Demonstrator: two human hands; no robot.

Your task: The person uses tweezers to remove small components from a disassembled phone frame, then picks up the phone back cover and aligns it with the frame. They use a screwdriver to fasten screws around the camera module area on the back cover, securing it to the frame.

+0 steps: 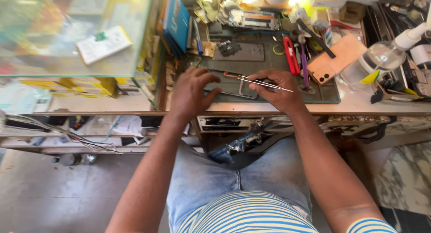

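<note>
Hands at work on a dismantled phone [231, 85] lying flat on a dark green mat [323, 91] at the front edge of a crowded desk [112, 105]. The left hand [191, 91] is spread, fingers curled over the phone's left end, pressing it down without gripping. The right hand [276, 87] is pinched closed on slim metal tweezers [265, 82], held low and nearly level, their tips reaching over the phone's middle. Judging from the pose, doing this well calls for a steady left hand so the phone cannot slide, and a light, shallow touch with the tweezer tips, wrist braced on the desk edge. The phone appears as a thin grey slab, back off, with an orange-brown strip along its upper edge; finer detail inside cannot be made out. Just beyond lie a second grey phone shell [240, 51], a red-handled tool [291, 56], a purple-handled tool [304, 65], a peach-coloured phone back [339, 58] and a clear plastic bottle [375, 62].
</note>
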